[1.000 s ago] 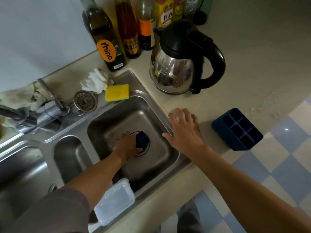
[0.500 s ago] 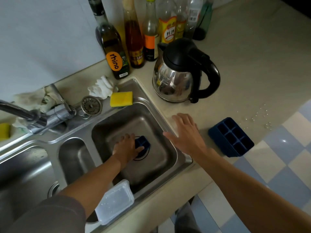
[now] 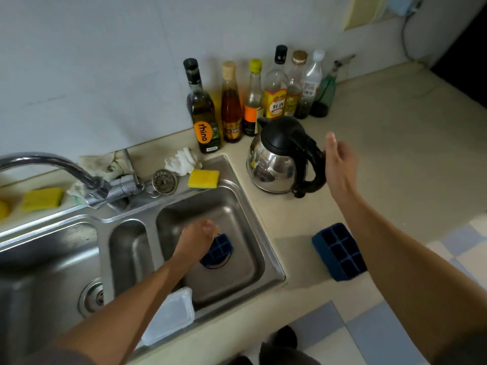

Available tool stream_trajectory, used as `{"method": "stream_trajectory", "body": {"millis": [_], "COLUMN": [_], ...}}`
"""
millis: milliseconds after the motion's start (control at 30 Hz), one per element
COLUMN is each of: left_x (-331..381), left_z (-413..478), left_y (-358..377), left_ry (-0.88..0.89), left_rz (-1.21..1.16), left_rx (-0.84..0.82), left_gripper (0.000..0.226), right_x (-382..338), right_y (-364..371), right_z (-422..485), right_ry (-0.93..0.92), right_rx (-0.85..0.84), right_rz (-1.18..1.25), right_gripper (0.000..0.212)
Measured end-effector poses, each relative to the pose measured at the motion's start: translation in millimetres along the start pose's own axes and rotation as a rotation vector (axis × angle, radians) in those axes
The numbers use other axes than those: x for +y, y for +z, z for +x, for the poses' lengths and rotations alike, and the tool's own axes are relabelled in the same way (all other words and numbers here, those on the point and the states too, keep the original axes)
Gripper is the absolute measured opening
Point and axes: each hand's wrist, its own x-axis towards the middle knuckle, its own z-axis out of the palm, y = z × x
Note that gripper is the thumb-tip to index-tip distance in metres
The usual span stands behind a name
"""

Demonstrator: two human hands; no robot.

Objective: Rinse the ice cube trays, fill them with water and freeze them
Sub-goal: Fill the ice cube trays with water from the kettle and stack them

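Note:
A dark blue ice cube tray point(image 3: 219, 248) lies over the drain in the right basin of the steel sink point(image 3: 274, 264). My left hand point(image 3: 196, 237) is down in that basin with its fingers curled on the tray's left edge. A second blue ice cube tray point(image 3: 340, 251) stands on the beige counter to the right of the sink, cells facing up. My right hand point(image 3: 340, 164) is raised in the air, fingers relaxed, right beside the black handle of the steel kettle point(image 3: 284, 162); it holds nothing.
The tap point(image 3: 60, 167) arches over the left part of the sink. A yellow sponge point(image 3: 203, 178), a strainer plug point(image 3: 165, 181) and a white cloth point(image 3: 181, 161) sit on the sink's back rim. Several bottles point(image 3: 203, 114) line the wall. A clear plastic lid point(image 3: 171, 314) rests on the front rim.
My right hand has lifted off the counter by the sink and risen to beside the kettle handle. The left hand stays on the tray in the basin. My head has tilted up.

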Motion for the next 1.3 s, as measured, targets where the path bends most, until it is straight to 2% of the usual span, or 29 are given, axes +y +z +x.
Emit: {"method": "stream_trajectory", "body": {"millis": [133,267,367,533,800,1067,1300], "left_x": [9.0,2.7,-0.1,2.1,-5.4,3.7,9.6], "left_z": [-17.1,-29.3,-36.7,-45.9,-57.5,-60.8,-97.9], "left_y": [-4.7,-3.8,-3.8,-10.1,-24.0,-21.1,-0.4], "left_ry": [0.0,-0.052,-0.053,-0.04,0.004,-0.055,-0.024], "left_rz": [-0.098,-0.228,-0.275,-0.347,-0.501,-0.642,-0.81], "left_rx": [0.006,-0.027,-0.032,-0.061,-0.139,-0.17,-0.032], "left_gripper": [0.021,0.022,0.023,0.012,0.01,0.015,0.011], "right_x": [2.8,6.8,8.8,7.7,-1.9,-1.9,-10.2], "right_y": [8.5,5.4,4.2,9.6,26.4,-2.7,-41.5], "right_z": [12.1,9.3,2.1,-33.4,-106.6,-160.8,-187.0], "right_ry": [0.052,0.087,0.164,0.239,0.28,0.21,0.146], "right_rx": [-0.199,-0.273,-0.317,-0.213,-0.08,-0.14,-0.361], "right_rz": [0.049,0.064,0.086,0.154,0.228,0.154,0.036], "right_gripper": [0.059,0.067,0.064,0.059,0.049,0.057,0.062]}}
